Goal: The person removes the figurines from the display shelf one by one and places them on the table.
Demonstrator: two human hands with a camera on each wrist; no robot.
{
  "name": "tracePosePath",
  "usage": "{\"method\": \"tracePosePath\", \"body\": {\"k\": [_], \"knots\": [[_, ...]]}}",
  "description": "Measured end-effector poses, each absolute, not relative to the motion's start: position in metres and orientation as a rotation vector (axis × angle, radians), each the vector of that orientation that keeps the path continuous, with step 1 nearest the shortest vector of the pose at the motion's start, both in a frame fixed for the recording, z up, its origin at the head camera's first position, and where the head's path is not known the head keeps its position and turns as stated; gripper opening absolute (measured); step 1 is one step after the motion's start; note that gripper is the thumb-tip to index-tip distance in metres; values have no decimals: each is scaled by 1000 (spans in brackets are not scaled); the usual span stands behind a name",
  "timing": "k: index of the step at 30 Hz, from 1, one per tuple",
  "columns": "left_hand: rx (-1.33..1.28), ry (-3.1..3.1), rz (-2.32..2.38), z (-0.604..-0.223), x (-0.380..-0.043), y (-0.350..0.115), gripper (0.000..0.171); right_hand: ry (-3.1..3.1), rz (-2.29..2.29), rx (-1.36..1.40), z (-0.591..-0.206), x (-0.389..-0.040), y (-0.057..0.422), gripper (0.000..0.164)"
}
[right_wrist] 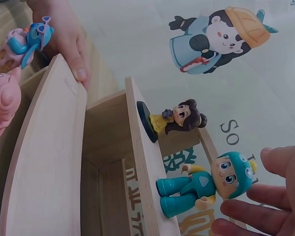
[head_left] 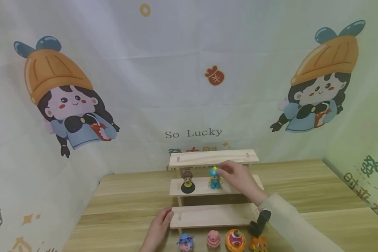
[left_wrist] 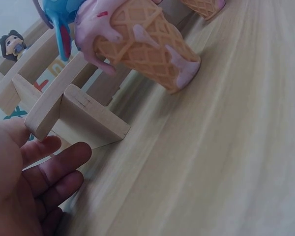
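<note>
Standing upright on the middle shelf (head_left: 201,186) of a three-tiered wooden rack (head_left: 212,215), a teal-suited figure (head_left: 215,180) with a yellow-tipped cap is facing the person, and the right hand (head_left: 239,176) is hovering right at its head. From the right wrist, that hand is showing its thumb and fingers well parted and only slightly bent around the cap, gripping nothing; whether a fingertip is touching the cap, I cannot tell. A dark-haired figure in yellow (head_left: 187,179) is standing on a round black base on the same shelf, a little to the person's left. Down at the left end of the lowest shelf, the left hand (head_left: 159,224) is holding the board's end, its thumb lying against the edge and its other fingers loosely bent below. In front of the rack a row of toys is waiting on the wood-grained table (head_left: 119,206): a blue figure in sunglasses (head_left: 186,241) sitting atop a dripping waffle cone, a pink figure (head_left: 213,239), a round orange toy (head_left: 235,240) and another orange one (head_left: 259,244), partly hidden by a black device (head_left: 259,224) beside the right sleeve (head_left: 289,213). Behind everything, a pale backdrop (head_left: 163,87) is displaying two orange-hatted cartoon characters.
</note>
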State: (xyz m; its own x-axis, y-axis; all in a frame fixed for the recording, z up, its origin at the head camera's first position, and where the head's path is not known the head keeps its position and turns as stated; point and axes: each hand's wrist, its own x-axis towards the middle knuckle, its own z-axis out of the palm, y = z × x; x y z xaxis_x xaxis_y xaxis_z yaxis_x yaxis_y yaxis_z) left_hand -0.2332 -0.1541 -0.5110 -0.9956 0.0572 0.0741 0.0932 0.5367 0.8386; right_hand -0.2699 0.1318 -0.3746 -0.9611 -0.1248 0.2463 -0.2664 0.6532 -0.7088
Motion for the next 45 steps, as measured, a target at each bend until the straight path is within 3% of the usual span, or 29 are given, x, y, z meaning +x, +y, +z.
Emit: {"method": "tracePosePath", "body": {"k": [35, 45], "knots": [[-166, -2697, -1455, -512, -232, -152, 42, -2704, 1228, 358, -377, -276, 125, 29], [-159, -2696, -1448, -514, -233, -154, 42, -2662, 1430, 346, -377, -275, 129, 31]]}}
